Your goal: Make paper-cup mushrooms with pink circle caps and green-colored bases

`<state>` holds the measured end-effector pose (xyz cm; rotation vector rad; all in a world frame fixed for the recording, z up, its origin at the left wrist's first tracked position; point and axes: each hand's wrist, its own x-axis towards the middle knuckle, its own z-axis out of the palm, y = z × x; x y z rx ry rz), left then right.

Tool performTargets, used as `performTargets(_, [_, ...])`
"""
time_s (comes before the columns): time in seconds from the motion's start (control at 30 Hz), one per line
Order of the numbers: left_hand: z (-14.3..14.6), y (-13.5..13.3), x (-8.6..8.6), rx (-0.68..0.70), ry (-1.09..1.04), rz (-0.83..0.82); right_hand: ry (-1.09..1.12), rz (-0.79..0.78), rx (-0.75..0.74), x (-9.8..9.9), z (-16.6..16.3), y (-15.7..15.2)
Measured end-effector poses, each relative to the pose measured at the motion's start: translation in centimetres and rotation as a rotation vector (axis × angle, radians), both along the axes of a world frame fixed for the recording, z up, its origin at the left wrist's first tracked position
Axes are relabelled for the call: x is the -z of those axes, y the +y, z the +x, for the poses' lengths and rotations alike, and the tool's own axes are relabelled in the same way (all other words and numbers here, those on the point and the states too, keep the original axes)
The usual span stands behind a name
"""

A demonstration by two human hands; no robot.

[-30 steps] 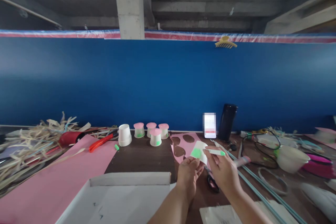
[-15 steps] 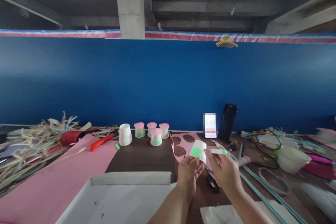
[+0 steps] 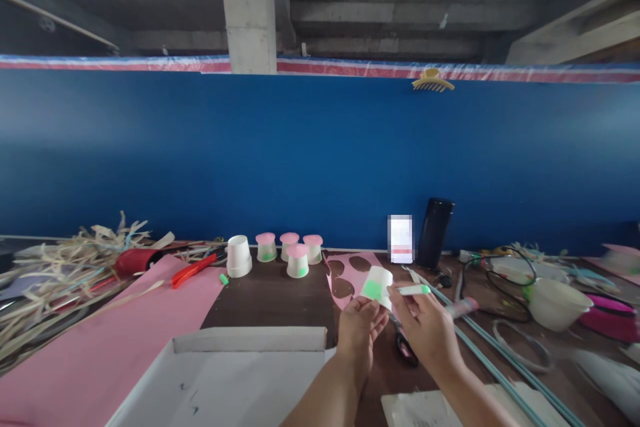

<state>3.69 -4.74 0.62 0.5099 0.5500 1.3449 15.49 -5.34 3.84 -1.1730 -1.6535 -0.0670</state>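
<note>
My left hand (image 3: 361, 323) is closed around the lower edge of a small white paper cup (image 3: 381, 276) that has a green patch coloured on its side. In my right hand (image 3: 425, 323) is a white marker with a green end (image 3: 414, 289), its tip at the cup's right side and hidden by my fingers. Several upturned white cups with pink paper tops (image 3: 298, 261) stand to the left, some with green marks. Beside them is a stack of plain white cups (image 3: 239, 257). A small green marker cap (image 3: 224, 279) lies before the stack.
Pink paper with round holes (image 3: 350, 267) lies behind my hands; black-handled scissors (image 3: 406, 350) lie between my forearms. A white box lid (image 3: 250, 380) is in front. Left are red scissors (image 3: 193, 271) and paper strips (image 3: 95, 253); right, a black bottle (image 3: 436, 233) and blue-green rods (image 3: 500, 360).
The marker and my right hand have shifted very slightly left against the cup. My left hand keeps the cup in almost the same place.
</note>
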Motion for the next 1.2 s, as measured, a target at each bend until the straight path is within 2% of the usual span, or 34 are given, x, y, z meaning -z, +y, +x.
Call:
performTargets(0.27, [0.06,0.25,0.13,-0.002,0.006,-0.034,-0.031,0.081,-0.002,0.03,0.37,0.61])
performTargets(0.53, [-0.11,-0.01,-0.3,-0.016,0.002,-0.015,-0.009,-0.025,0.004,-0.27,0.0,-0.15])
performTargets(0.77, [-0.1,-0.05,-0.21,-0.015,0.002,-0.03,0.0,0.059,0.02,0.04,0.29,0.42])
performTargets(0.97, [-0.13,0.1,0.06,-0.02,-0.015,-0.036,0.019,0.028,-0.02,0.39,0.44,0.64])
performTargets(1.2, [-0.2,0.1,-0.11,-0.012,-0.007,-0.04,0.001,-0.001,0.031,0.11,0.36,0.38])
